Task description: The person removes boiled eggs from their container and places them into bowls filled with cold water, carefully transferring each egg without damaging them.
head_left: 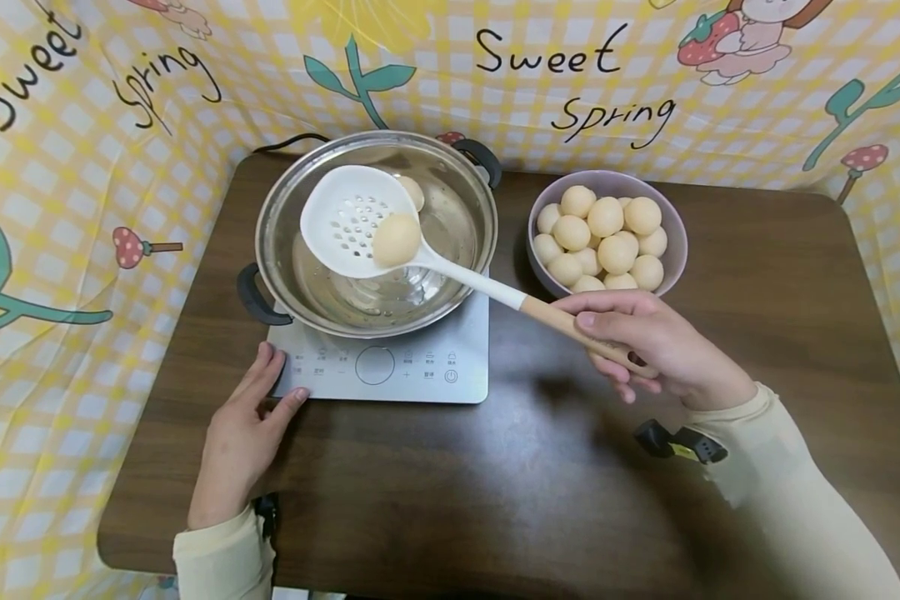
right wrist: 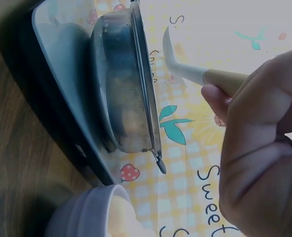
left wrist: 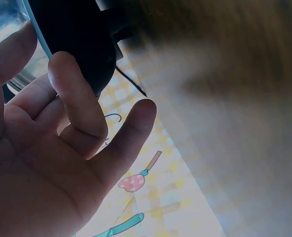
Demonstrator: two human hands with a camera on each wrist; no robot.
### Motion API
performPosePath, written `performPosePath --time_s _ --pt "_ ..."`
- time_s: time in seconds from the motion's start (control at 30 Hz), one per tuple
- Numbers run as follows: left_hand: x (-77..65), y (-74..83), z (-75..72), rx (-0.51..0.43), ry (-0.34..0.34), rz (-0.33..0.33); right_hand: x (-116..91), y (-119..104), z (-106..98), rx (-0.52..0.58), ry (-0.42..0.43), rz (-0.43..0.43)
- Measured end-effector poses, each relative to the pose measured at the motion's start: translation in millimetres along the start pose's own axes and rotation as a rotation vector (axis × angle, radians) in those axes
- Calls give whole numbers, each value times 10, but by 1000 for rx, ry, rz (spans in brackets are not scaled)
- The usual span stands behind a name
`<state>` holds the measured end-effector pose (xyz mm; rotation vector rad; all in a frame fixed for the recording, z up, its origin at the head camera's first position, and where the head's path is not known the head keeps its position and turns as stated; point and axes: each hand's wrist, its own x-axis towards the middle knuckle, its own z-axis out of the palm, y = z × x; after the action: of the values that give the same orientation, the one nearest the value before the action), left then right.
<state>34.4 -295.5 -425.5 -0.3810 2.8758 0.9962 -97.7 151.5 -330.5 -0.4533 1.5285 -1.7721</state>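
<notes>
My right hand grips the wooden handle of a white slotted ladle. The ladle's bowl is above a steel pot, and one pale round ball lies in it, near the handle side. Partly hidden behind the ladle, another ball is inside the pot. The pot stands on a flat induction cooker. At the cooker's left front corner my left hand touches the edge, thumb and fingers spread. In the right wrist view the ladle appears edge-on, above the pot's rim.
A purple bowl piled with similar balls stands right of the pot, just beyond my right hand. Two dark handles stick out from the pot, one at front left. Patterned cloth hangs behind the brown table. A black cord runs behind the pot.
</notes>
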Motion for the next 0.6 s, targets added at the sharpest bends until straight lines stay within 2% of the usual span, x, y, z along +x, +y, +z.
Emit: performPosePath --time_s 0.3,0.47,0.6 --pt "-4 -2 10 9 1 -15 -144 -11 -113 -17 53 14" --pt "-5 -10 13 14 7 -16 -248 -15 -170 -60 116 36" --pt "0 -15 19 12 1 -15 -318 -11 -211 -54 141 44"
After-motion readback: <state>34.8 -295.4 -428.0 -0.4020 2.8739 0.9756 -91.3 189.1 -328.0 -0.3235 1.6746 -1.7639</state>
